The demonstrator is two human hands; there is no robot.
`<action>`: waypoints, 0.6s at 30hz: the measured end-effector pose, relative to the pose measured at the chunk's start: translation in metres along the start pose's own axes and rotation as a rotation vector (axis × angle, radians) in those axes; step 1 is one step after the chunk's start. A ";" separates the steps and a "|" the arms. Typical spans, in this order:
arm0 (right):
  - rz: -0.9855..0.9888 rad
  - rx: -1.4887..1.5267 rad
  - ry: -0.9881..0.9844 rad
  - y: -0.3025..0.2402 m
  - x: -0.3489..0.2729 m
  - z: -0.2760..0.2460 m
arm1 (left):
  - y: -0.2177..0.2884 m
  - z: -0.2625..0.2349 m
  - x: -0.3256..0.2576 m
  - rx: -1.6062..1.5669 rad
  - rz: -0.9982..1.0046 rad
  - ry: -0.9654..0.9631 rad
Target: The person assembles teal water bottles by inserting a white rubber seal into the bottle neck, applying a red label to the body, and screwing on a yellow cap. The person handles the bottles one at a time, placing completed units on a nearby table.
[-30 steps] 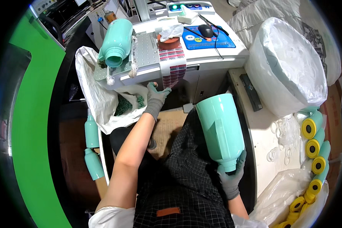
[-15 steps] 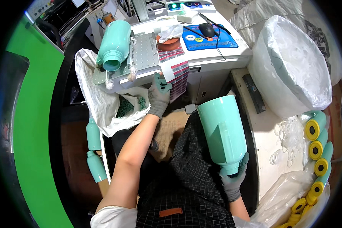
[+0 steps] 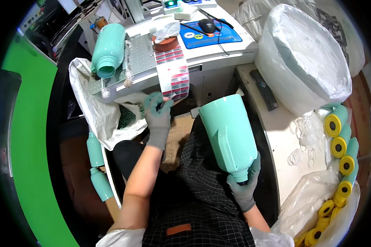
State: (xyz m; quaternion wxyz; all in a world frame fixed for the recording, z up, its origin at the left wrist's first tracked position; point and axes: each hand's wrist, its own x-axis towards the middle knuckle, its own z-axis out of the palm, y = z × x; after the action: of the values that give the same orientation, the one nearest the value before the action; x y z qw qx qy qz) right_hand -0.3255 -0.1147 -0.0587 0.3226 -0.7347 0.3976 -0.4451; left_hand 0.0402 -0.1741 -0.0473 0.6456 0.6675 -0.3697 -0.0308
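My right hand [image 3: 245, 187], in a grey glove with green-coated fingers, grips a mint-green plastic bottle [image 3: 231, 136] by its narrow neck. The bottle leans over my right thigh, wide end up, with a raised handle-like ridge along its side. My left hand [image 3: 157, 113], gloved alike with a bare fingertip showing, is closed in a pinch just below and left of a hanging strip of red-and-white labels [image 3: 175, 78]. A small pale label [image 3: 172, 96] seems to sit at its fingertips. The strip comes off a brown roll [image 3: 165, 43] on the white machine table.
Another mint bottle [image 3: 109, 47] lies on the perforated metal plate [image 3: 142, 53]. Below hangs a white sack [image 3: 86, 99] with green scraps. At right stand a big plastic-lined bag [image 3: 301, 61], a bench with clear rings [image 3: 309, 131] and yellow-capped bottles [image 3: 333, 124]. A mouse [image 3: 207, 26] rests on a blue pad.
My left hand has drawn down and away from the label strip, its fingers now pinched. The right hand still holds the bottle by the neck. The whole view has shifted slightly.
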 end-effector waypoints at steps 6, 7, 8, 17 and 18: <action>-0.054 -0.097 -0.008 -0.005 -0.003 -0.004 | 0.099 0.000 -0.049 -0.696 -0.785 -0.546; -0.057 -0.095 -0.004 -0.004 -0.004 -0.004 | 0.105 0.001 -0.049 -0.723 -0.787 -0.565; -0.071 -0.120 -0.014 -0.003 -0.005 -0.006 | 0.110 0.002 -0.047 -0.750 -0.789 -0.585; -0.203 -0.295 -0.035 -0.012 -0.001 -0.003 | 0.094 0.006 -0.048 -0.269 -0.517 -0.518; -0.192 -0.299 -0.044 -0.014 0.001 -0.005 | 0.088 0.002 -0.045 -0.133 -0.392 -0.515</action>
State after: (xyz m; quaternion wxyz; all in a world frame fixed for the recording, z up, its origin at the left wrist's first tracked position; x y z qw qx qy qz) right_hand -0.3256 -0.1094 -0.0453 0.1741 -0.8187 0.3801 -0.3937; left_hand -0.0336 -0.1425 0.0105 0.5549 0.6528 -0.3822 -0.3462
